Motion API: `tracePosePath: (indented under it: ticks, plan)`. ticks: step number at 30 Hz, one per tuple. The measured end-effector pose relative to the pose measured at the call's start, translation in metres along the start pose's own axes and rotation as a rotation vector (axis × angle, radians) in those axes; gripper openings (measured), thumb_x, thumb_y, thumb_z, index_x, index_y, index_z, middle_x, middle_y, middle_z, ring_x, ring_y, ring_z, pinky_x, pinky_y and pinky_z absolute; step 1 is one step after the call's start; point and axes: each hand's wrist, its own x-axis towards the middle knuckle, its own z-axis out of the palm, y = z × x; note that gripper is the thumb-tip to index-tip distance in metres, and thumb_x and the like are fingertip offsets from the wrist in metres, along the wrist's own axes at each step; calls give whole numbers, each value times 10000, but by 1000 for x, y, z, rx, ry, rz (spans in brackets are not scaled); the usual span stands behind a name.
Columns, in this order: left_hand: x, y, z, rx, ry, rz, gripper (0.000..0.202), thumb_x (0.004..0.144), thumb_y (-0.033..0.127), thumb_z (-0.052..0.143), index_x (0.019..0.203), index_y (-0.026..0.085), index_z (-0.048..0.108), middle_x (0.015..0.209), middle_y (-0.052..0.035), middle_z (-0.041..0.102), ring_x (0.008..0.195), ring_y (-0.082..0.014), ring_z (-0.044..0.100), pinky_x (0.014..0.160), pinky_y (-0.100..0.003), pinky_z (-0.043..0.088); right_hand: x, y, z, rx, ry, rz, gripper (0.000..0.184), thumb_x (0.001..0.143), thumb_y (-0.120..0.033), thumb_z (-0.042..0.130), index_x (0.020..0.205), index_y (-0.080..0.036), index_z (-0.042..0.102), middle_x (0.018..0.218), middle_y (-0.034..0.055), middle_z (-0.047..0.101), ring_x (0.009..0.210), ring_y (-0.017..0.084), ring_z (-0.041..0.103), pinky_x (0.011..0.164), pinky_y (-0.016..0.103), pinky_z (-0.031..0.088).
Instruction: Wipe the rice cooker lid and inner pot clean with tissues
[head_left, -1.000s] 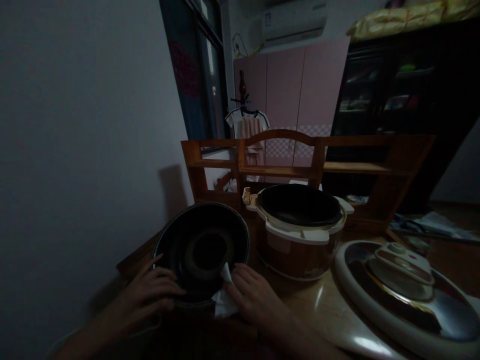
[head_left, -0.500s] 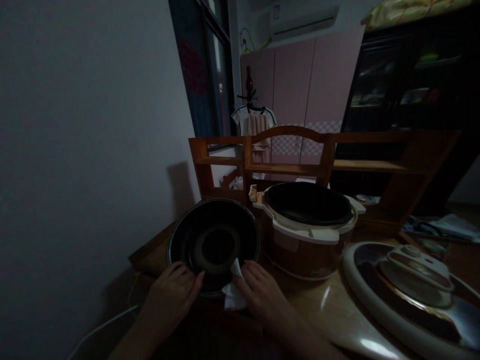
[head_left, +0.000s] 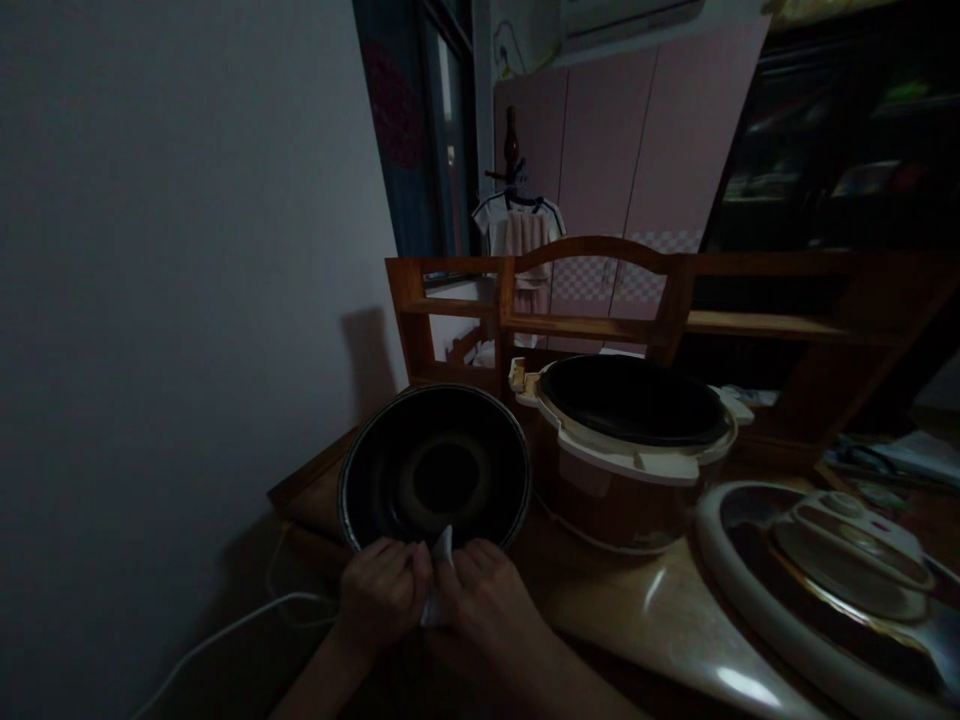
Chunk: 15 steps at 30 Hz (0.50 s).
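A round black inner pot (head_left: 435,440) is tilted toward me at the table's near left edge, showing its dark inside. My left hand (head_left: 384,592) is closed on its near rim. Close beside it, my right hand (head_left: 487,592) is closed around a thin white wipe (head_left: 433,606) and presses it to the same rim. One corner of the wipe sticks up between the two hands. Whether it is paper or cloth I cannot tell. The fingertips of both hands are partly hidden behind the rim.
An electric pressure cooker (head_left: 630,480) with its top off stands right of the pot. Its large lid (head_left: 817,580) lies at the table's right. A wooden shelf rack (head_left: 589,325) runs along the back. A white cord (head_left: 232,628) trails at lower left, by the wall (head_left: 187,300).
My left hand has moved right along the rim, next to my right hand. The right hand has shifted slightly left with the wipe. The whole view has also shifted a little.
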Motion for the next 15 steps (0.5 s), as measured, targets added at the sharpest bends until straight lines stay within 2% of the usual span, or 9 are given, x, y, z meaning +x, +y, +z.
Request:
tracePosePath:
  ticks: [5,10,13,15]
  plan:
    - [-4,-2,2,-24,5,-25,333,834,1,525,544,165,528,500,-2,502,498,-140,459,543,-340,355,3,8,-6,-58,-33,-107,312,820,-389,658,1003,-153,569,893,52,624,814,225,551,740,373,429]
    - [-3,3,4,-48,38,-16,328,818,1,516,533,165,515,509,-9,505,513,-141,456,562,-345,371,-13,39,-23,-109,-31,-123,395,894,-548,511,968,-166,580,909,68,612,894,236,543,881,397,402]
    - [-1,4,4,-60,21,-8,333,824,7,502,531,165,512,507,-6,493,511,-137,451,563,-346,370,-19,56,-37,-131,-52,-149,486,907,-633,447,965,-173,591,901,70,616,889,232,546,904,404,396]
    - [-1,3,3,-60,2,2,337,832,14,495,532,167,516,507,-7,497,508,-138,452,562,-348,369,-18,65,-46,-171,-66,-166,501,923,-636,426,979,-170,600,906,77,622,889,229,552,916,403,396]
